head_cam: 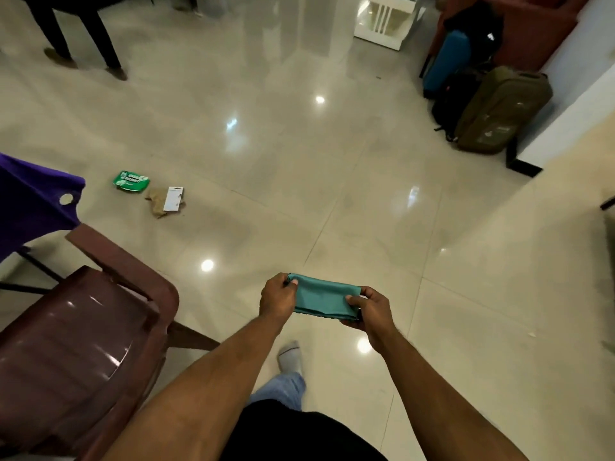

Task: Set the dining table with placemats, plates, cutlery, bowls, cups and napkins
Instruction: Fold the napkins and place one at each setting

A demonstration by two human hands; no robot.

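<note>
A folded teal cloth napkin [321, 297] is held in the air above the glossy tiled floor, in front of my body. My left hand [278, 296] pinches its left end between thumb and fingers. My right hand [367, 309] grips its right end, thumb on top and fingers curled beneath. The cloth is stretched flat between both hands. No dining table shows in this view.
A brown plastic chair [83, 344] stands at lower left beside a purple cloth [30, 207]. Green packaging [131, 181] and a cardboard scrap [166, 201] lie on the floor. Suitcases and bags [492, 104] stand at upper right. Another person's legs [83, 34] show at top left.
</note>
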